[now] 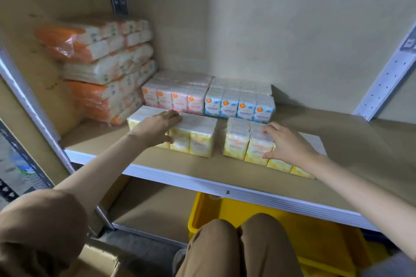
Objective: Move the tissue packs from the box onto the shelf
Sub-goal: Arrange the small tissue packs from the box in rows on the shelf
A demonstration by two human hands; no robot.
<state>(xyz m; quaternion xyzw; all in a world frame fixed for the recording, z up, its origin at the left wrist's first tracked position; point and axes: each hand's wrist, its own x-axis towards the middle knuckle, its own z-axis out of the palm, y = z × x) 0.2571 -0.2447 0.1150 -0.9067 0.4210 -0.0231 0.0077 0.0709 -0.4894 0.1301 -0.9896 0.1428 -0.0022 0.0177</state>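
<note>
Two yellow tissue packs stand on the brown shelf (337, 141). My left hand (155, 127) grips the left yellow pack (198, 137), fingers over its top and thumb on its front. My right hand (287, 144) grips the right yellow pack (243, 141) the same way; that pack sits slanted near the shelf's front edge. Behind them stand a pink tissue pack (173, 94) and a blue tissue pack (240, 103) side by side against the back. The yellow box (225, 211) is below the shelf, its inside mostly hidden by my knees.
A stack of large orange-and-white tissue bundles (101, 67) fills the shelf's left back corner. White metal uprights (387, 78) frame the shelf. A cardboard box (96, 261) lies at the lower left. The shelf's right half is bare board.
</note>
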